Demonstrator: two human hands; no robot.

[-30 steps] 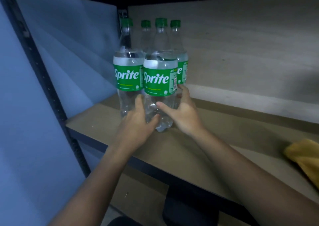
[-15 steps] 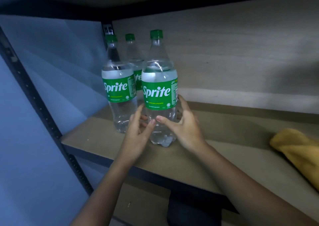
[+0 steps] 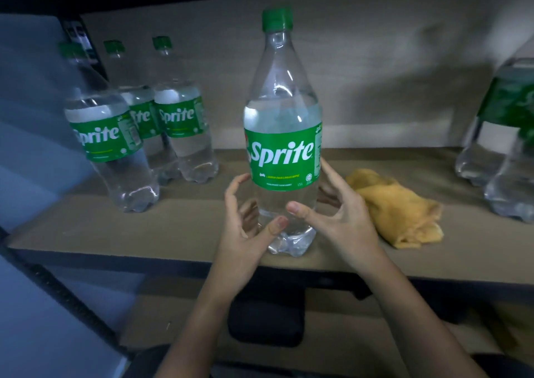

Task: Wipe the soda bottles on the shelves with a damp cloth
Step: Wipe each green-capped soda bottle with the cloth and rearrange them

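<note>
**Clear Sprite bottle framed by both hands at the shelf's front edge**

Clear plastic, a green cap and a green label mark the bottle (image 3: 283, 135), which is stood upright near the front edge of the shelf (image 3: 86, 233). Its lower body is cupped by the left hand (image 3: 245, 221) and the right hand (image 3: 344, 218), fingers curved around it; whether it is firmly gripped cannot be told. A yellow cloth (image 3: 396, 207) is left crumpled just right of it. Three more bottles (image 3: 179, 135) are grouped at left, and blurred ones (image 3: 502, 158) at far right.
</note>
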